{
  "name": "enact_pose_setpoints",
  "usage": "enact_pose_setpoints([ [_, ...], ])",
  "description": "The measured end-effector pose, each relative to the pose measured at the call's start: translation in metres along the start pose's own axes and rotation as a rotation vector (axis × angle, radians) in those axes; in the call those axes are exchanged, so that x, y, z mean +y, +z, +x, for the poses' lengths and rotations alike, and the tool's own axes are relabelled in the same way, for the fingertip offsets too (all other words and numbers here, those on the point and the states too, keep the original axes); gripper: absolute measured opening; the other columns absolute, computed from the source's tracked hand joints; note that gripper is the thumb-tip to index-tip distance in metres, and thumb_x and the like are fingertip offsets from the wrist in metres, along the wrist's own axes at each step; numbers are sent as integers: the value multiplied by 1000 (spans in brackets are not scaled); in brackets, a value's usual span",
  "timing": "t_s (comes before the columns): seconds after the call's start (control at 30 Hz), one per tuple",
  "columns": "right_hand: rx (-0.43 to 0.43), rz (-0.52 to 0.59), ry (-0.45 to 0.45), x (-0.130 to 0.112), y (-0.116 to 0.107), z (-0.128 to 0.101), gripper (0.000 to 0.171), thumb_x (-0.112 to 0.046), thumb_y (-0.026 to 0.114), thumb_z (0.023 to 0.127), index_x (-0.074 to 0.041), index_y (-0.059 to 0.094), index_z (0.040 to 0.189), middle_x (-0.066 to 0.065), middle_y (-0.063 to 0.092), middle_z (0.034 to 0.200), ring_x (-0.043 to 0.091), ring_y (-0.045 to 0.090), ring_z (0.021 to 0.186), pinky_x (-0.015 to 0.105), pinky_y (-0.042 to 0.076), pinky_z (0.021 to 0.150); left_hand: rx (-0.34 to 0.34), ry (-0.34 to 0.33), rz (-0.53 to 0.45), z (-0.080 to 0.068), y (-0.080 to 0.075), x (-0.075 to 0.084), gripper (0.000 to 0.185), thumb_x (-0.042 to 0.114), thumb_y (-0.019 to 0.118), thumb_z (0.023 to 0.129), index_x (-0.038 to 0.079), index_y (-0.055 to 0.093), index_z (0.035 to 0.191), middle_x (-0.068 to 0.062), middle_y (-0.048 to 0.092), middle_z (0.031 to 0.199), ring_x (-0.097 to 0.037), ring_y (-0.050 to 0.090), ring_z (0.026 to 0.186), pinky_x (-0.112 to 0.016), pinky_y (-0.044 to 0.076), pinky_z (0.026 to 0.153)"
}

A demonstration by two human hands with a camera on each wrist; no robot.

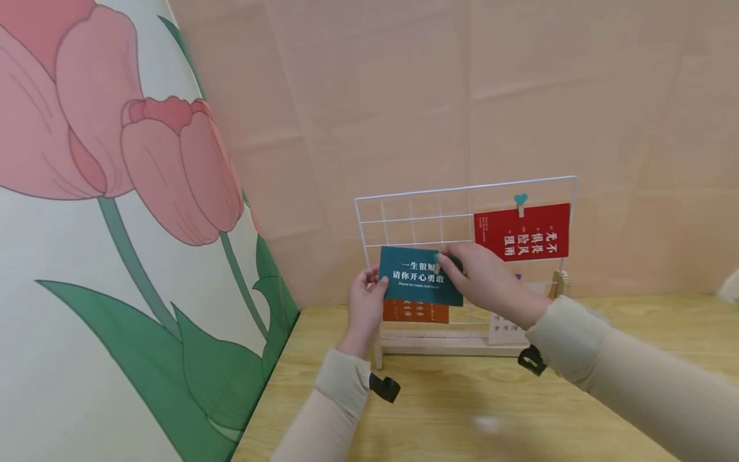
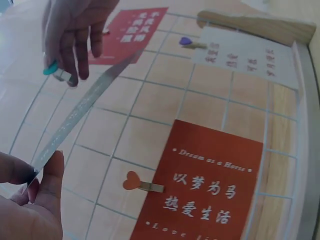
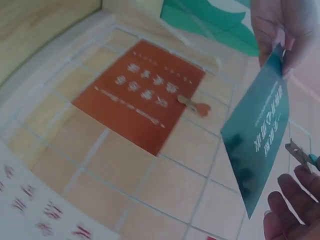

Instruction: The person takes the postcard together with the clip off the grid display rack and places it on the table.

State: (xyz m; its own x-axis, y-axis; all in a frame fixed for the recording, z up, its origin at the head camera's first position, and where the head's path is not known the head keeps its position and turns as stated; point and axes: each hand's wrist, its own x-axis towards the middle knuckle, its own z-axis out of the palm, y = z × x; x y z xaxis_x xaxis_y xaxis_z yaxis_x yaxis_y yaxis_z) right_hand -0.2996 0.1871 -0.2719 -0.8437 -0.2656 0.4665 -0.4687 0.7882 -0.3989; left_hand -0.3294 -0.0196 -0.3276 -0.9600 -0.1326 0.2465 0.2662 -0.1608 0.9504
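My left hand (image 1: 364, 308) pinches the left edge of a teal card (image 1: 418, 294) with white lettering. The card is held in front of a white wire grid (image 1: 412, 219) and stands out from it in the right wrist view. Between the thumb and fingers of my right hand (image 1: 487, 276) is a small wooden clothespin (image 3: 299, 152) with a teal heart, near the card's upper edge. Behind the teal card, an orange-red card (image 2: 210, 180) hangs on the grid by a clothespin (image 2: 145, 185) with an orange heart.
At the grid's upper right hangs a red card (image 1: 496, 234) under a teal-heart clothespin (image 1: 521, 204). A white card (image 2: 245, 55) hangs lower right with a purple-heart clip (image 2: 187, 42). The grid stands in a wooden base (image 1: 450, 347) on a wood-grain table (image 1: 462, 410).
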Motion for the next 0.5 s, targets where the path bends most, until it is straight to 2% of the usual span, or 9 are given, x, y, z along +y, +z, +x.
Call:
enact_pose_setpoints([
  [0.13, -7, 25, -12, 6, 5, -15, 16, -22, 63, 104, -7, 66, 110, 8, 68, 99, 22, 58, 82, 35, 53, 67, -23, -27, 19, -10, -3, -10, 18, -6, 57, 102, -4, 61, 119, -10, 54, 105, -23, 62, 99, -29, 55, 88],
  [0.23, 10, 16, -18, 10, 7, -23, 15, -20, 64, 103, -6, 66, 109, 8, 67, 95, 21, 57, 78, 33, 49, 62, -39, -42, 23, -16, -5, -13, 17, -4, 57, 103, -2, 60, 119, -11, 55, 108, -25, 63, 103, -32, 56, 91],
  [0.33, 14, 25, -20, 14, 8, -30, 16, -19, 64, 103, -5, 67, 111, 10, 70, 100, 21, 58, 79, 36, 51, 65, -57, -46, 1, -21, -7, -17, 16, -3, 56, 103, -3, 58, 119, -12, 55, 109, -25, 64, 103, -35, 57, 91],
  [0.5, -32, 152, -2, 21, 8, -42, 17, -18, 61, 105, -4, 69, 110, 8, 72, 103, 25, 65, 90, 47, 58, 79, -69, -68, -35, -31, -12, -24, 13, -1, 56, 105, -4, 57, 117, -12, 55, 107, -22, 63, 96, -33, 59, 85],
])
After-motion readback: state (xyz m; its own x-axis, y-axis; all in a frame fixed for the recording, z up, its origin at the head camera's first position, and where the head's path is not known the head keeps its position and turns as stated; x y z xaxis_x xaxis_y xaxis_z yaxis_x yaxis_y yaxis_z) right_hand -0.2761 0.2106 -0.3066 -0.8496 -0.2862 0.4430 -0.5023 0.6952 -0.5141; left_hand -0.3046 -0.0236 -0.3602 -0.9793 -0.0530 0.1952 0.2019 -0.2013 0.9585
